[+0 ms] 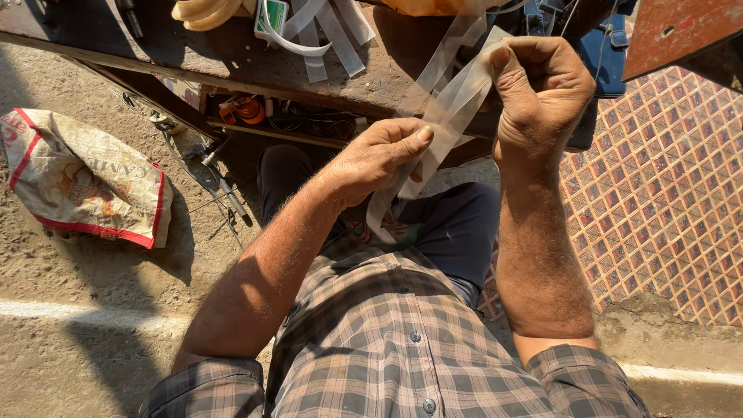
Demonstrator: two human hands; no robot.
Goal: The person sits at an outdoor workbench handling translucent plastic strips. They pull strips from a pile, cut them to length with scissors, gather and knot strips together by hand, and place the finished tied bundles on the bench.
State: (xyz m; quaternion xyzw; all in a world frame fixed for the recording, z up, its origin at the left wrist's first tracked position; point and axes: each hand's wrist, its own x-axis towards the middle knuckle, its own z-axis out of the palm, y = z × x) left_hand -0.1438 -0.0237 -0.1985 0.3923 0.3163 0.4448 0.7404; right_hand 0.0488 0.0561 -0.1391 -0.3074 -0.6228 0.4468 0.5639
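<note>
Both hands hold a clear, pale plastic strip point(445, 116) in front of a dark wooden workbench point(232, 58). My right hand point(542, 93) pinches the strip's upper part between thumb and fingers. My left hand point(379, 155) grips it lower down, thumb pressed on its face, and the loose end point(379, 220) hangs toward my lap. More of the same strips point(329, 31) lie on the bench top above.
A crumpled white sack with red edging point(81, 178) lies on the dirt ground at left. An orange part and wires point(248, 110) sit under the bench. A red patterned tile floor point(665, 193) is at right, with a rusty plate point(681, 31) above it.
</note>
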